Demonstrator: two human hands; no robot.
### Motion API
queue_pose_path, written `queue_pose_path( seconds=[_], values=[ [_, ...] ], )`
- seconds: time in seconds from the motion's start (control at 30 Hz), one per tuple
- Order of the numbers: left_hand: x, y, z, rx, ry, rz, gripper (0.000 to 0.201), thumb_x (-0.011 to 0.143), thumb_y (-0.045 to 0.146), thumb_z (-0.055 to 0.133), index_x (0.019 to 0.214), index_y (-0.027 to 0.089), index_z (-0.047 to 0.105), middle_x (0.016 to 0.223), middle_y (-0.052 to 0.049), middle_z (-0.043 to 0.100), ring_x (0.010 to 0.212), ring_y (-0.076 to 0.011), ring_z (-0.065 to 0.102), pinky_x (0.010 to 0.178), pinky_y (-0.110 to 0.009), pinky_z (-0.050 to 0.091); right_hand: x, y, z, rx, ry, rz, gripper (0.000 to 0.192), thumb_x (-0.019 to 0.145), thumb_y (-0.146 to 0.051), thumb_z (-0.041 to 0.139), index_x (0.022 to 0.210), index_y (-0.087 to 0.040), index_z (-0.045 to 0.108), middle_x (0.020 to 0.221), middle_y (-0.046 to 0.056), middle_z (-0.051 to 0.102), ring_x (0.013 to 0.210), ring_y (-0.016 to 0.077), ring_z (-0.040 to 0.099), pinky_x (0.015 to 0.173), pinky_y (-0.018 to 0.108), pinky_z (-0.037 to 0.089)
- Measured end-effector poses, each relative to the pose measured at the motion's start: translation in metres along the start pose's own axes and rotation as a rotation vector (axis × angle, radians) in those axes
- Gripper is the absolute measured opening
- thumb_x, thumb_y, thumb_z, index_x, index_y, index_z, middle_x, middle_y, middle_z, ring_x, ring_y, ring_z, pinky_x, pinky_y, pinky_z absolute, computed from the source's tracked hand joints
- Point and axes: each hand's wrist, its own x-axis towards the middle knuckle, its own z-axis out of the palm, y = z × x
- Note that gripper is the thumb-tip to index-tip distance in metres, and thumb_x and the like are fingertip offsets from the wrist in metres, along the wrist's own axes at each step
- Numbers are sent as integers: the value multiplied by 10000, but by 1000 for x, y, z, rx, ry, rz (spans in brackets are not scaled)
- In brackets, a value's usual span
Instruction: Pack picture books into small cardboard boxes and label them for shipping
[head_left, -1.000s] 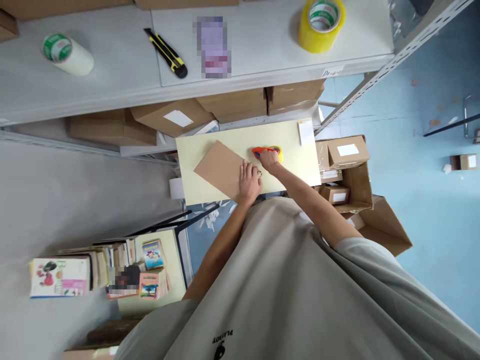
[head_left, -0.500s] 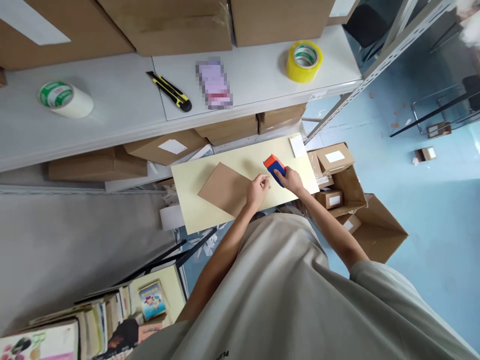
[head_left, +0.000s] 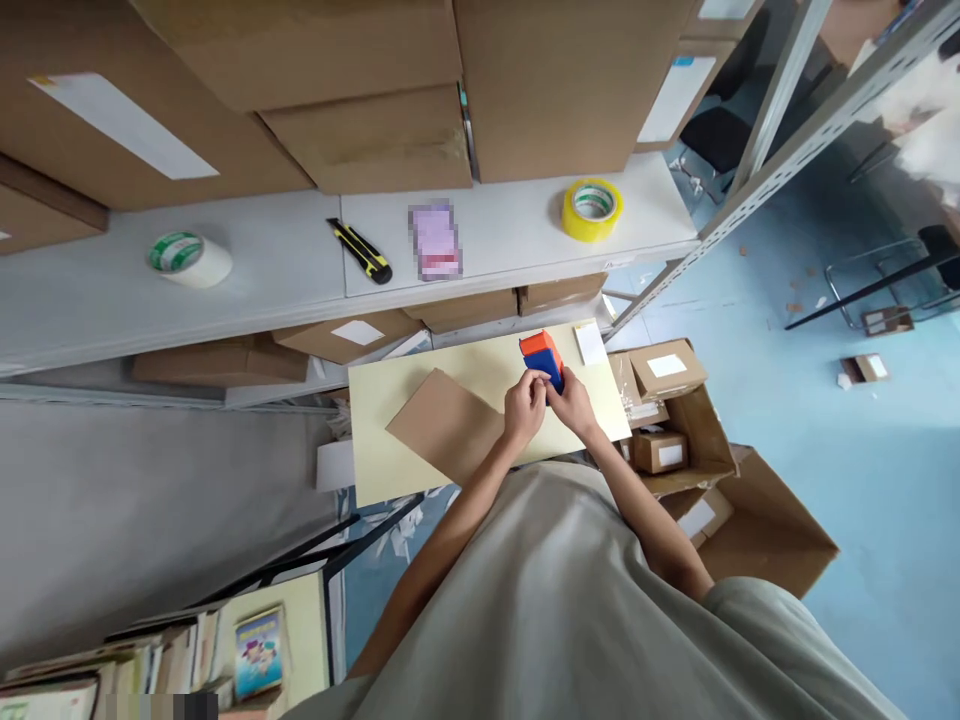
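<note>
Over the pale yellow tabletop (head_left: 367, 440), my right hand (head_left: 573, 404) grips a small orange-and-blue box-shaped item (head_left: 543, 362) from its lower right side. My left hand (head_left: 525, 408) is closed at the item's lower left edge, its fingers meeting the right hand there. Whatever lies inside the left fingers is mostly hidden. A flat brown cardboard piece (head_left: 442, 420) rests on the tabletop to the left, its right end partly behind my left wrist. Near the table's back right corner lies a white card or pad (head_left: 590, 342).
A grey shelf (head_left: 285, 260) ahead carries a white tape roll (head_left: 196, 262), a box cutter (head_left: 360, 252), a blurred-out phone-like object (head_left: 436, 240), yellow tape (head_left: 592, 211) and large cartons (head_left: 555, 90). Open cartons (head_left: 780, 520) stand right; books (head_left: 259, 652) lie lower left.
My left hand has come up to the orange-and-blue item, which has turned a little and shifted slightly left with my right hand. The view has tilted upward, showing more of the shelf cartons.
</note>
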Motion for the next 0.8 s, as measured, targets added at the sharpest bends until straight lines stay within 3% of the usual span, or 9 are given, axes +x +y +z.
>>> queue_pose_path(
  seconds=[0.1, 0.2, 0.27, 0.37, 0.47, 0.53, 0.63, 0.73, 0.8],
  values=[
    [13, 15, 3, -29, 110, 39, 228, 1102, 162, 495, 1123, 273, 693, 1003, -45, 854, 913, -221, 825, 870, -316, 604, 19, -10, -12, 11, 36, -158, 271, 1102, -538, 555, 1166, -275, 552, 980, 146, 800, 878, 401, 783, 817, 485, 623],
    [39, 42, -1, -20, 223, 106, 236, 1118, 145, 468, 1185, 277, 652, 1012, -43, 828, 939, -219, 816, 891, -316, 605, 48, -37, -34, -29, 114, -390, 334, 1173, -529, 517, 1282, -224, 599, 1143, 215, 807, 1074, 428, 793, 1030, 593, 641],
    [66, 64, -10, 17, 267, 137, 231, 1151, 158, 460, 1236, 280, 637, 1076, -56, 829, 988, -225, 818, 919, -326, 616, 74, -65, -52, -90, 163, -517, 383, 1214, -499, 474, 1380, -187, 623, 1253, 237, 795, 1236, 425, 767, 1198, 638, 582],
    [114, 95, -25, 68, 296, 134, 260, 1178, 165, 481, 1353, 268, 643, 1279, -107, 848, 1129, -259, 835, 1019, -382, 652, 122, -111, -76, -209, 197, -584, 414, 1236, -384, 421, 1499, -156, 645, 1436, 255, 754, 1440, 420, 697, 1346, 671, 467],
    [144, 109, -35, 121, 268, 116, 490, 1082, 56, 578, 1518, 264, 665, 1465, -124, 838, 1218, -283, 849, 1132, -432, 673, 173, -144, -82, -274, 176, -573, 459, 1218, -286, 403, 1573, -130, 650, 1499, 262, 744, 1511, 430, 670, 1399, 716, 391],
    [142, 105, -34, 130, 234, 122, 669, 999, -22, 608, 1598, 269, 676, 1572, -115, 806, 1210, -265, 866, 1173, -415, 679, 203, -154, -75, -239, 174, -560, 492, 1210, -252, 364, 1571, -105, 664, 1479, 280, 765, 1521, 441, 674, 1406, 773, 355],
    [113, 80, -25, 105, 189, 54, 725, 955, -64, 624, 1589, 274, 722, 1614, -100, 791, 1130, -228, 894, 1125, -375, 713, 230, -157, -62, -170, 179, -580, 537, 1213, -265, 344, 1600, -62, 656, 1500, 322, 753, 1561, 458, 646, 1403, 824, 332],
    [66, 39, -22, 86, 190, -152, 625, 944, -59, 666, 1475, 249, 784, 1543, -114, 829, 1067, -226, 907, 1016, -364, 747, 233, -149, -58, -150, 171, -624, 601, 1237, -347, 327, 1694, -69, 599, 1637, 325, 664, 1672, 463, 537, 1429, 828, 300],
    [31, 8, -25, 80, 197, -325, 570, 934, -46, 714, 1430, 223, 796, 1451, -125, 865, 1012, -225, 907, 973, -366, 754, 222, -132, -55, -121, 160, -665, 635, 1255, -449, 318, 1751, -141, 568, 1762, 284, 568, 1755, 457, 433, 1454, 812, 279]
  ],
)
